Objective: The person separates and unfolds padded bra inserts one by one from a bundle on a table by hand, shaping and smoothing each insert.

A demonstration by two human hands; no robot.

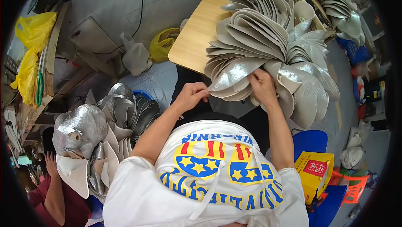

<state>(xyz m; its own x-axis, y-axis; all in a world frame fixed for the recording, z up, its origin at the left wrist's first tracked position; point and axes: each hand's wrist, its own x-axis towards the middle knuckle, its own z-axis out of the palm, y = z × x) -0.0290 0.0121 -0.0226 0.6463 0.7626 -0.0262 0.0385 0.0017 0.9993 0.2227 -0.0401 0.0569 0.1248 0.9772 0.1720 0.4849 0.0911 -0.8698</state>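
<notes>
A large pile of curved silver pieces with beige backing, which look like shoe uppers, fans out over the wooden board and hangs past its right side. My left hand is closed in a pinch at the left tip of the nearest silver shoe upper. My right hand is closed at the right end of this same piece, its fingertips partly hidden behind the edge. More silver flaps droop just right of my right hand.
Another heap of silver pieces lies at left, near a person's hand and dark red sleeve. Yellow bags hang on a wooden shelf. A yellow box rests on a blue seat at right, near an orange stool.
</notes>
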